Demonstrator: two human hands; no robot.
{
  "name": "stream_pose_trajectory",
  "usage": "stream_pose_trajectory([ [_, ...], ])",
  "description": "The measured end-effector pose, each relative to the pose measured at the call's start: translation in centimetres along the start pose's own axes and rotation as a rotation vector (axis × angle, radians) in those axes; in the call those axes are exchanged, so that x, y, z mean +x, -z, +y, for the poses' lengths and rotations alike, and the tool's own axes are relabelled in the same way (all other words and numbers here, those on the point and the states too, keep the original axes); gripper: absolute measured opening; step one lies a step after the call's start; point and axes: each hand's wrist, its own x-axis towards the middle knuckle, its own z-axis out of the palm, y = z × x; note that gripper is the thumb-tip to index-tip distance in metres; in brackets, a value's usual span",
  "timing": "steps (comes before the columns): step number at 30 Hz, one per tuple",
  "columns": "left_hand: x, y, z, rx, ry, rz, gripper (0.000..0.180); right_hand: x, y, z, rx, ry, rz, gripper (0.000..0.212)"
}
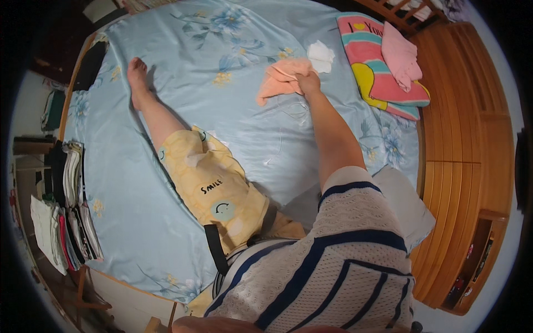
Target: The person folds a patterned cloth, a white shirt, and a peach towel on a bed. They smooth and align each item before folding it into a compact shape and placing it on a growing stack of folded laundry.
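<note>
Cloth, peach, one piece, rumpled. Location: on the bed, over a blue floral sheet, ahead of the seated person. Held by: right hand, fingers together and clamped on the right-hand end. Left hand: out of view; state of its fingers cannot be told. Relation: bulk of the cloth lies to the left of the gripping fingers; the right hand is the nearer, being in contact. Orientation: long axis aslant, from the gripped upper-right end to a loose lower-left corner, which points left and back toward the outstretched leg. Adjacent: white crumpled piece, just beyond the hand; multicoloured folded bedding, farther right, bearing a pink fabric piece.
</note>
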Motion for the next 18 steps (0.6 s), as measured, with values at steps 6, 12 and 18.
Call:
stream_pose_trajectory([
  [6, 3.8, 0.3, 0.8, -0.081, 0.057, -0.14, 0.059, 5.4, 4.1, 0.2, -0.218, 0.183, 0.439, 0.033],
  [12, 6.3, 0.1, -0.5, 0.022, -0.097, -0.202, 0.054, 17.1, 19.8, 6.2, -0.683, 0.276, 0.266, 0.028],
  [18, 10.8, -0.1, -5.6, 0.091, -0.228, -0.243, 0.048, 13.2, 10.2, 10.8, -0.542, 0.335, -0.073, 0.028],
])
